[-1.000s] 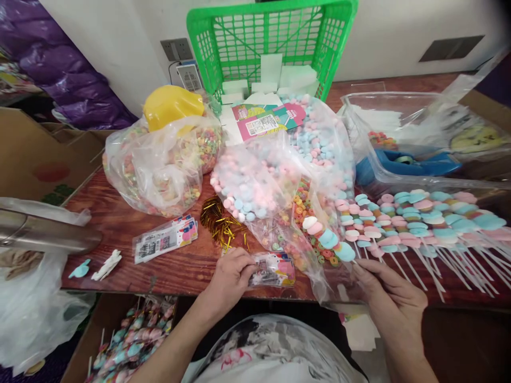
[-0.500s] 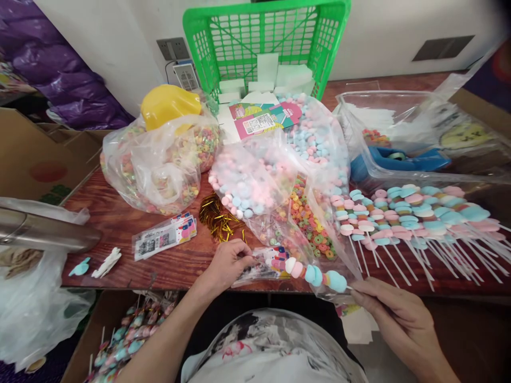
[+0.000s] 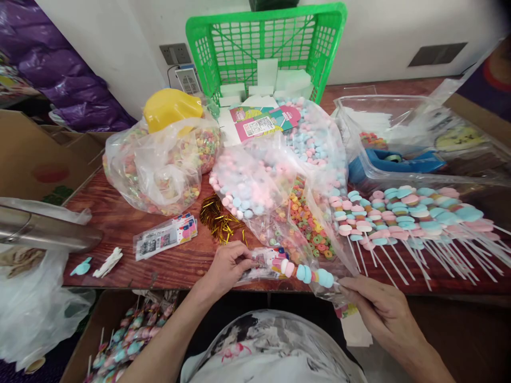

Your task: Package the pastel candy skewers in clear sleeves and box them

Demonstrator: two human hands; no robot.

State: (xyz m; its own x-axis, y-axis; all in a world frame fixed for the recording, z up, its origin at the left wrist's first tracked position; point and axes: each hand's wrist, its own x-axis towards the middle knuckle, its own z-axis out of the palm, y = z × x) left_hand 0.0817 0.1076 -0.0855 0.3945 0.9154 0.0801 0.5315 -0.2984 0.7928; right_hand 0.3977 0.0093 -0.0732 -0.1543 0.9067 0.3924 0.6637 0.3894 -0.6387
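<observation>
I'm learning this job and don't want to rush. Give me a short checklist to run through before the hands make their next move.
1. Right hand grips the candy stick at its handle end: ok.
2. Left hand is at the near wrappers, fingers at their edge: ok.
3. One wrapper is held open: cannot tell; the clear plastic is too hard to make out.
4. Candy is fully inside a wrapper: not ok; its blue end, nearest the right hand, is outside.
5. Gold ties are close by: ok, lying just beyond the left hand.
6. Other candy sticks are apart from the right hand: ok.
</observation>
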